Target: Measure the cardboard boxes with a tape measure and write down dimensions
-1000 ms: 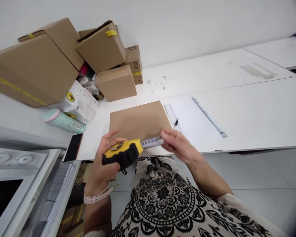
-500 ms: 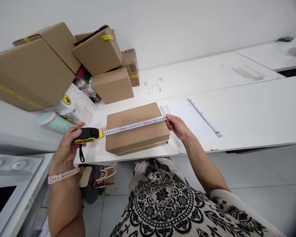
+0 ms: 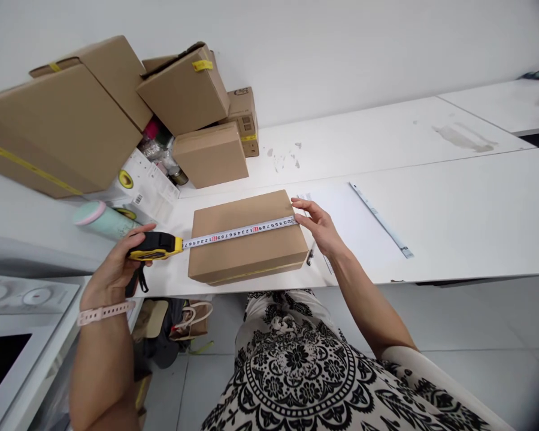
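My left hand [image 3: 128, 254] is closed around a black and yellow tape measure [image 3: 155, 246], left of a brown cardboard box [image 3: 247, 254]. From its case the marked blade [image 3: 233, 234] runs out across the top of the box to the right edge. There, my right hand [image 3: 321, 227] has its fingers stretched apart, the thumb touching the blade's end and the index finger just beyond it at the box's edge. A black wrist strap [image 3: 142, 279] hangs below the case. Yellow tape runs along the box's near side.
Several cardboard boxes [image 3: 209, 157] stand at the back left, with a mint-green bottle [image 3: 105, 221] and a white carton [image 3: 150, 185] before them. White paper [image 3: 341, 224] and a pale blue strip [image 3: 381, 219] lie right of the box on the white table [image 3: 453, 221].
My right hand's fingers have spread from a pinch on the blade's end. The tape measure and its blade have shifted slightly left over the box.
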A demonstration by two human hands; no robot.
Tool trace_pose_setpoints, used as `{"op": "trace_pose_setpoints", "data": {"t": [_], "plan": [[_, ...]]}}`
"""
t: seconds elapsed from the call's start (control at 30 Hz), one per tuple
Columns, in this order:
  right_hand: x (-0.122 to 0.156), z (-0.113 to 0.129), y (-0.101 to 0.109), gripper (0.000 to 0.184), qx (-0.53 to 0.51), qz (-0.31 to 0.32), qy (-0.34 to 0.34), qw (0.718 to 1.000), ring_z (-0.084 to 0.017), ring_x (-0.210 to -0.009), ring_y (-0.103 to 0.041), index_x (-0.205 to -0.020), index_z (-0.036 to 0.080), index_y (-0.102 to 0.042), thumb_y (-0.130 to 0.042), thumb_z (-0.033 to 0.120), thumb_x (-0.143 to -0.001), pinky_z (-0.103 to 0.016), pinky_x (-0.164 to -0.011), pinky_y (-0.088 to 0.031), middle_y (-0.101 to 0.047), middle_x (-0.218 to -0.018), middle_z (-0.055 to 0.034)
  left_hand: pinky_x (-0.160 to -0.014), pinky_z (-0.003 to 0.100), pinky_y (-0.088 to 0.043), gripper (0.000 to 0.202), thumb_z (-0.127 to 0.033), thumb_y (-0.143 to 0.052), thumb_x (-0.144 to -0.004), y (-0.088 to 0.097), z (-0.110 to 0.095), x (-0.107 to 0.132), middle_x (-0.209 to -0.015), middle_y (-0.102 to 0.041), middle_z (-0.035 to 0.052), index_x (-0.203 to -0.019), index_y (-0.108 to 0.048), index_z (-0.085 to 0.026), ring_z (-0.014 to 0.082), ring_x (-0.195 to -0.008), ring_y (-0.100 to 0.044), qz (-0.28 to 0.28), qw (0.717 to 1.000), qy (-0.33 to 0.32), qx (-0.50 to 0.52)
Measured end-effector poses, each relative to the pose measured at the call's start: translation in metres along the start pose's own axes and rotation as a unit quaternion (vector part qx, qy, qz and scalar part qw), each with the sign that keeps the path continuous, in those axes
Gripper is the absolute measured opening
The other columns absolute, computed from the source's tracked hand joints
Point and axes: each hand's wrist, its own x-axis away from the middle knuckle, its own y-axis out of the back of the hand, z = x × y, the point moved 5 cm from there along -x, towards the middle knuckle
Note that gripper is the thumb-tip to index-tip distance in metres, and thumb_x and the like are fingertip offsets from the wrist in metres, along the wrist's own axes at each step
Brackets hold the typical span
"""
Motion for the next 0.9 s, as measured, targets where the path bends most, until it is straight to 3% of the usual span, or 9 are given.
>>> {"op": "trace_pose_setpoints", "data": {"t": [0.13,0.23,0.43,0.77,0.9], "plan": [[-0.006,-0.003,-0.005,0.031,-0.005,0.025,0.011,1.0,-0.03,-0.14,-0.051,-0.105,0.031,-0.073,-0.076,0.05,-0.081,-0.049,-0.11,-0.046,-0.06,-0.148,-0.0017,-0.036,0.022,-0.042,0.052,-0.037,-0.076,-0.067,0.0,0.003,-0.002,-0.073,-0.07,0.0019,-0.113,-0.071,-0.014,0.0148,-0.052,-0.057,0.002,1.0,0.0,0.023],[-0.009,-0.006,-0.005,0.029,0.001,0.024,0.011,1.0,-0.031,-0.14,-0.052,-0.106,0.032,-0.074,-0.076,0.047,-0.081,-0.052,-0.111,-0.046,-0.061,-0.147,-0.0019,-0.037,0.021,-0.042,0.051,-0.036,-0.076,-0.07,-0.001,0.003,-0.003,-0.074,-0.07,0.0015,-0.116,-0.071,-0.014,0.0133,-0.051,-0.056,0.01,1.0,-0.002,0.028],[-0.009,-0.006,-0.005,0.025,0.01,0.023,0.015,1.0,-0.031,-0.138,-0.054,-0.105,0.029,-0.075,-0.075,0.041,-0.082,-0.056,-0.115,-0.042,-0.064,-0.144,-0.0046,-0.033,0.022,-0.043,0.054,-0.039,-0.078,-0.064,0.001,0.006,-0.012,-0.076,-0.072,0.0052,-0.111,-0.074,-0.012,0.0165,-0.052,-0.062,0.014,1.0,-0.008,0.027],[-0.009,-0.004,-0.006,0.022,0.0,0.018,0.012,1.0,-0.031,-0.136,-0.055,-0.098,0.028,-0.073,-0.077,0.041,-0.081,-0.053,-0.11,-0.046,-0.066,-0.141,-0.0047,-0.035,0.022,-0.046,0.046,-0.034,-0.073,-0.069,0.002,0.009,-0.015,-0.077,-0.075,0.0084,-0.109,-0.075,-0.01,0.019,-0.053,-0.066,0.025,0.999,-0.006,0.036],[0.002,0.008,-0.006,0.024,0.068,-0.005,0.038,0.997,-0.029,-0.124,-0.062,-0.101,0.027,-0.073,-0.072,0.047,-0.087,-0.052,-0.107,-0.048,-0.069,-0.133,-0.0067,-0.036,0.022,-0.048,0.044,-0.035,-0.077,-0.065,0.001,0.009,-0.003,-0.074,-0.074,0.0076,-0.101,-0.078,-0.01,0.0165,-0.051,-0.063,-0.007,0.998,-0.023,0.065]]}}
